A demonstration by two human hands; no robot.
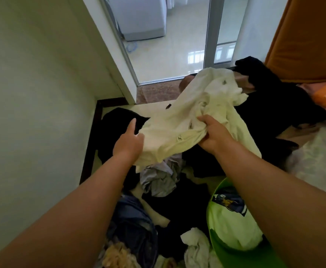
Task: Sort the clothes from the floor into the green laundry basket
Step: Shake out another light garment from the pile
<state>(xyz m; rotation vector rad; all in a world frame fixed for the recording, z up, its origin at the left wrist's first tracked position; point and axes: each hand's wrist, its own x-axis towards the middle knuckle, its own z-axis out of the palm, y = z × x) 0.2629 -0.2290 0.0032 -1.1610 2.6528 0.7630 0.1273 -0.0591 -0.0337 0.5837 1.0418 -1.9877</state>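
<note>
While both hands reach forward over the floor, one cream-white shirt (pixel 197 111) hangs bunched between them above the pile of clothes. That shirt is pale, crumpled and soft-looking, with a few small dark marks and a tiny label or button near its lower edge; its far part drapes over a large black garment (pixel 270 107) spread to the right.

Two bare forearms enter from the bottom of the view. The right hand (pixel 213 135) has its fingers curled into a fold of the shirt and grips it, knuckles up. The left hand (pixel 128 141) lies at the shirt's left edge; its thumb points forward and its fingers are tucked under the cloth, so I cannot tell whether they grasp it.

Below the shirt lie at least five more pieces on the floor: a grey crumpled garment (pixel 159 179), a dark blue denim piece (pixel 133 221), black clothing (pixel 179 207) between them, a small white piece (pixel 196 246) near the bottom and another black piece (pixel 117 120) at the left, beyond the left hand.

One green laundry basket (pixel 212 235) stands at lower right, partly hidden by the right forearm. It holds a white garment with a dark blue and yellow print (pixel 230 204).

A glass sliding door (pixel 177 45) stands ahead, an orange mattress (pixel 303 35) leans at upper right, and a pale wall (pixel 32 84) fills the left.
</note>
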